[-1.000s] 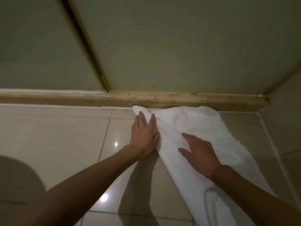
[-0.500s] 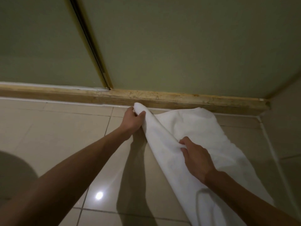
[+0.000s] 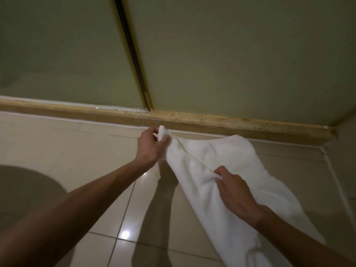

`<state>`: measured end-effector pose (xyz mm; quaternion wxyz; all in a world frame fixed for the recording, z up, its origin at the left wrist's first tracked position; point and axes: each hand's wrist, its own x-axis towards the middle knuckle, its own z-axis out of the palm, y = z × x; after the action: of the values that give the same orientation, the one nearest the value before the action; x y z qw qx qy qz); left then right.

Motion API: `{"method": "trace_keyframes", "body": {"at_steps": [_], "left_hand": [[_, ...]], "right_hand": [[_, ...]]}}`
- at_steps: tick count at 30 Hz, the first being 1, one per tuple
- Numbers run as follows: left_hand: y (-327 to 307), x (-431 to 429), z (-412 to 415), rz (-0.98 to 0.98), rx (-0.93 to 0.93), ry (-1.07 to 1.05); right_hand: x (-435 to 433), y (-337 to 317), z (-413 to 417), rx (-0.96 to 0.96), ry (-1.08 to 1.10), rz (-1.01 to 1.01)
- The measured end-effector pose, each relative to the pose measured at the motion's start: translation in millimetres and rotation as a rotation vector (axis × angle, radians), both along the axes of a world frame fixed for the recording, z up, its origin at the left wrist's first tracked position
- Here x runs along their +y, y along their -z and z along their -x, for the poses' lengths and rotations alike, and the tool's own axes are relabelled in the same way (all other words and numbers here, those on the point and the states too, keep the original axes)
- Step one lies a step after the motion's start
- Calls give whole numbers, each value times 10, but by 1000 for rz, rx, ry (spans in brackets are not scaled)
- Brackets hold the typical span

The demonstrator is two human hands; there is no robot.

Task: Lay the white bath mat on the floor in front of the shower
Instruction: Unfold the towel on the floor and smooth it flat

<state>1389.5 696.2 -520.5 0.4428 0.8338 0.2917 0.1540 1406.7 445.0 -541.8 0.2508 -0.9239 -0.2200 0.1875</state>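
1 s earlier both hands lay flat. L hand (image 3: 152, 145) then pinched far corner of white bath mat (image 3: 231, 157), raised by shower sill (image 3: 231, 122). R hand (image 3: 235, 191) fingers curled, bunching mid-fold. Mat still doubled on floor (image 3: 77, 151); prob. unfolding next.

Open tiled floor (image 3: 77, 160) spreads to the left of the white bath mat (image 3: 231, 160). Ahead, the raised stone shower curb (image 3: 212, 122) and the frosted glass doors (image 3: 231, 54) bar the way. A wall (image 3: 346, 151) closes the right side.
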Motion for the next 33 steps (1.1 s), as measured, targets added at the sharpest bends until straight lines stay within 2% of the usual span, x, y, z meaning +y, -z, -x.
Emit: {"method": "trace_keyframes", "body": {"at_steps": [5, 8, 12, 14, 17, 20, 23, 27, 33], "left_hand": [[-316, 138, 105, -243, -3, 27], [-274, 226, 186, -311, 151, 55], [-49, 310, 408, -375, 340, 79], [12, 331, 505, -403, 341, 46], [25, 316, 577, -412, 201, -18], [-52, 276, 593, -361, 36, -30], [-140, 210, 558, -334, -64, -13], [-185, 111, 473, -171, -57, 60], [-174, 77, 459, 33, -18, 205]], "right_hand": [[188, -50, 58, 86, -22, -74], [276, -47, 123, 105, -31, -34], [343, -28, 233, 15, -60, 80], [372, -32, 272, -54, -71, 108], [398, -37, 313, -155, -82, 128], [428, -32, 337, -219, -139, 193], [435, -41, 308, -201, -241, 183], [391, -61, 230, -110, -346, 165], [356, -147, 191, 40, -321, 143]]}}
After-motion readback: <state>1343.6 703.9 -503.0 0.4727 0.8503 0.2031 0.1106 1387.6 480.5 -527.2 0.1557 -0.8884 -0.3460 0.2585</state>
